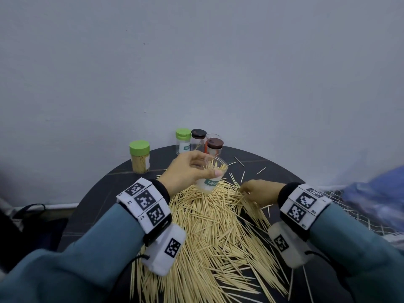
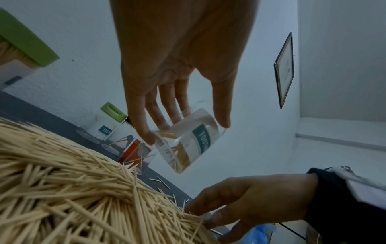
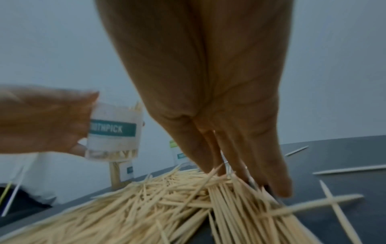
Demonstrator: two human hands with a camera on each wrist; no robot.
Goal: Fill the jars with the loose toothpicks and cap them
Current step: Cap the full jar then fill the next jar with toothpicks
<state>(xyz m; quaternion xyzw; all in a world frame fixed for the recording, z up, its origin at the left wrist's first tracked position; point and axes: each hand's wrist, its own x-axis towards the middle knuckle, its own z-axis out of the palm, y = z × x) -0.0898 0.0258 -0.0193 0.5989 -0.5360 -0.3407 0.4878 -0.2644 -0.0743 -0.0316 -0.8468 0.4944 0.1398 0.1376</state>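
My left hand (image 1: 188,171) grips an open clear jar (image 1: 211,178) with a teal label, tilted and held just above the far end of the pile. Several toothpicks stand loosely in the jar (image 2: 188,142), and its mouth has no cap. A big heap of loose toothpicks (image 1: 214,226) covers the middle of the round dark table (image 1: 98,193). At the heap's right edge my right hand (image 1: 260,191) reaches down, thumb and fingertips (image 2: 196,208) pinching a bunch of toothpicks (image 3: 234,198) that still lies on the table.
A full green-capped jar (image 1: 140,157) stands at the back left. Against the wall stand a green flip-lid jar (image 1: 183,141) and two dark-lidded jars (image 1: 198,139) (image 1: 215,146). Stray toothpicks (image 1: 261,170) lie at the back right. Blue cloth (image 1: 371,193) lies beyond the right edge.
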